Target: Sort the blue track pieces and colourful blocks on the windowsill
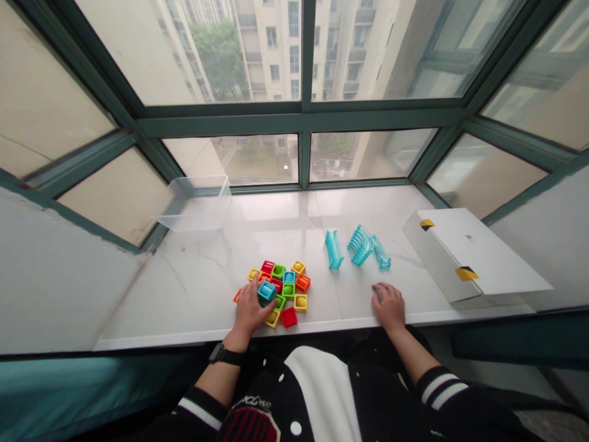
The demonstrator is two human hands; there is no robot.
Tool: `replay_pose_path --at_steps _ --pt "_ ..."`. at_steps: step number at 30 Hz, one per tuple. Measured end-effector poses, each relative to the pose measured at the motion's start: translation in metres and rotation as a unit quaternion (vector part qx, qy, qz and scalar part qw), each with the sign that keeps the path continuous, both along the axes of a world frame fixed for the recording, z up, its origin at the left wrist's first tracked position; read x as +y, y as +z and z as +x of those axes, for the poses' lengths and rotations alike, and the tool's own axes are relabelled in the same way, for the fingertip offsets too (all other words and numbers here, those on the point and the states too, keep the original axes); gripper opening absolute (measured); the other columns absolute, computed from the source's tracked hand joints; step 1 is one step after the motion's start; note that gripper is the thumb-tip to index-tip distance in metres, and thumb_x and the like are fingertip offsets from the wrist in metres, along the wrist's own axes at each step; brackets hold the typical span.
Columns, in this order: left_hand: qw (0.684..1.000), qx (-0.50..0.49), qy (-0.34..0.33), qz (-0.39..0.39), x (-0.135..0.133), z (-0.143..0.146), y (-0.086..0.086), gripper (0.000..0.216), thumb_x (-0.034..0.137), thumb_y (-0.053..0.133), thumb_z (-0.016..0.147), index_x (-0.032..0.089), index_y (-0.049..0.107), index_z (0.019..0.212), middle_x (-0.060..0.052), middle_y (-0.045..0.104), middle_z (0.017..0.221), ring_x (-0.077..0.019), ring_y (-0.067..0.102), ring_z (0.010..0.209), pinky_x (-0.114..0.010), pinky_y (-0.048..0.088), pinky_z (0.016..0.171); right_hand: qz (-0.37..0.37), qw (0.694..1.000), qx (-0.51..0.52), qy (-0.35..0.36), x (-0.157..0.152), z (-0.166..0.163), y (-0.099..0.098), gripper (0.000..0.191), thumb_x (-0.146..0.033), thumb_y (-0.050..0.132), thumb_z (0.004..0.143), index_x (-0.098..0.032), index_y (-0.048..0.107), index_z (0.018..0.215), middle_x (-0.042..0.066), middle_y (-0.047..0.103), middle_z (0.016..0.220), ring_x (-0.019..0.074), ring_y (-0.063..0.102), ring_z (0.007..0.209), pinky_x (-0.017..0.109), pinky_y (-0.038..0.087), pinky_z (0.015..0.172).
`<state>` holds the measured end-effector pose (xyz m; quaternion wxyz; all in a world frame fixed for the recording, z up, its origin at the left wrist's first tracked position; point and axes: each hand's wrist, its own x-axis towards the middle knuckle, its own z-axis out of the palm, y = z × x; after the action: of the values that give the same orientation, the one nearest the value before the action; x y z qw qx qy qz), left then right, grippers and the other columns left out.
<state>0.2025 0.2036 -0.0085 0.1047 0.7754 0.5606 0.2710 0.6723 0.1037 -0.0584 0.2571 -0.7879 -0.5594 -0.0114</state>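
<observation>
My left hand (250, 311) rests at the near edge of a pile of several small coloured square blocks (288, 284) and pinches a blue block (267, 290) between thumb and fingers. My right hand (389, 304) lies palm down on the white marble sill (197, 288), its fingers curled together, with nothing visible in it. Three translucent turquoise track pieces (359, 247) lie just beyond the right hand, apart from it.
A clear plastic tub (197, 202) stands at the back left by the window. A white cardboard box (469, 255) lies at the right end of the sill. Green window frames (304, 116) close off the far side.
</observation>
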Motion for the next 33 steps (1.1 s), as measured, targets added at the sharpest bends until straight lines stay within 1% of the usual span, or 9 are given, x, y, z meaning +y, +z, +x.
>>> replay_pose_path --at_steps 3,5,10,13,16,19,23,27,33 --pt "1.000 -0.003 -0.029 -0.001 -0.006 0.008 0.000 0.094 0.052 0.074 0.087 0.018 0.030 0.162 -0.018 0.068 0.137 -0.0384 0.061 0.130 -0.055 0.049 0.108 0.008 1.000 0.016 0.005 -0.001 0.000 0.003 0.031 -0.025 0.052 0.091 -0.023 0.072 0.114 0.012 0.069 0.122 0.0320 0.058 0.118 0.048 0.045 0.106" --pt "0.999 -0.005 -0.038 -0.005 -0.008 0.012 -0.002 0.096 0.050 0.074 0.087 0.019 0.025 0.164 -0.018 0.067 0.138 -0.0387 0.060 0.133 -0.057 0.047 0.111 0.027 0.998 0.046 0.037 -0.001 -0.007 0.008 0.031 -0.025 0.051 0.093 -0.022 0.071 0.116 0.013 0.070 0.119 0.0313 0.060 0.116 0.049 0.046 0.108" --pt "0.999 -0.020 -0.050 0.003 -0.010 0.012 0.006 0.102 0.053 0.073 0.088 0.020 0.015 0.166 -0.020 0.056 0.153 -0.0396 0.052 0.144 -0.064 0.036 0.121 0.027 0.961 0.162 0.222 0.005 -0.062 0.039 0.032 -0.027 0.051 0.099 -0.025 0.067 0.127 0.011 0.070 0.118 0.0279 0.066 0.112 0.047 0.054 0.103" --pt "0.998 -0.033 -0.056 0.028 -0.020 0.016 0.026 0.092 0.052 0.068 0.092 0.020 0.021 0.164 -0.022 0.047 0.161 -0.0402 0.042 0.152 -0.066 0.032 0.124 -0.018 0.926 0.197 0.321 0.014 -0.107 0.062 0.034 -0.027 0.060 0.097 -0.028 0.065 0.131 0.008 0.067 0.124 0.0257 0.065 0.115 0.044 0.055 0.103" --pt "0.994 -0.052 -0.089 0.025 -0.041 0.033 0.046 0.065 0.042 0.059 0.098 0.023 0.039 0.157 -0.018 0.052 0.155 -0.0370 0.044 0.151 -0.063 0.038 0.123 -0.054 0.905 0.190 0.377 0.022 -0.144 0.076 0.045 -0.025 0.071 0.091 -0.029 0.063 0.135 0.008 0.066 0.126 0.0259 0.064 0.118 0.044 0.054 0.106" --pt "0.979 -0.063 -0.196 -0.011 -0.059 0.059 0.051 0.056 0.034 0.057 0.098 0.025 0.047 0.152 -0.016 0.056 0.152 -0.0325 0.049 0.146 -0.057 0.045 0.120 -0.084 0.904 0.169 0.384 0.028 -0.165 0.076 0.050 -0.023 0.078 0.085 -0.028 0.064 0.133 0.009 0.066 0.126 0.0278 0.065 0.116 0.045 0.056 0.103" --pt "0.959 -0.015 -0.278 -0.047 -0.057 0.087 0.038 0.089 0.036 0.073 0.088 0.022 0.029 0.164 -0.016 0.045 0.164 -0.0346 0.038 0.155 -0.059 0.036 0.126 -0.104 0.909 0.163 0.368 0.031 -0.176 0.069 0.052 -0.018 0.075 0.085 -0.023 0.063 0.135 0.012 0.066 0.128 0.0299 0.065 0.117 0.047 0.056 0.103" --pt "0.955 0.055 -0.283 -0.068 -0.045 0.095 0.024 0.104 0.042 0.079 0.084 0.023 0.020 0.168 -0.014 0.038 0.170 -0.0362 0.029 0.160 -0.062 0.025 0.130 -0.103 0.906 0.188 0.366 0.031 -0.176 0.067 0.054 -0.016 0.073 0.084 -0.023 0.062 0.137 0.011 0.065 0.130 0.0294 0.064 0.120 0.046 0.055 0.107" --pt "0.960 0.087 -0.261 -0.051 -0.044 0.094 0.014 0.091 0.037 0.072 0.089 0.023 0.026 0.166 -0.013 0.038 0.170 -0.0326 0.030 0.160 -0.057 0.022 0.132 -0.098 0.905 0.204 0.359 0.026 -0.173 0.069 0.054 -0.011 0.073 0.080 -0.025 0.065 0.132 0.009 0.066 0.126 0.0270 0.065 0.115 0.043 0.055 0.104"
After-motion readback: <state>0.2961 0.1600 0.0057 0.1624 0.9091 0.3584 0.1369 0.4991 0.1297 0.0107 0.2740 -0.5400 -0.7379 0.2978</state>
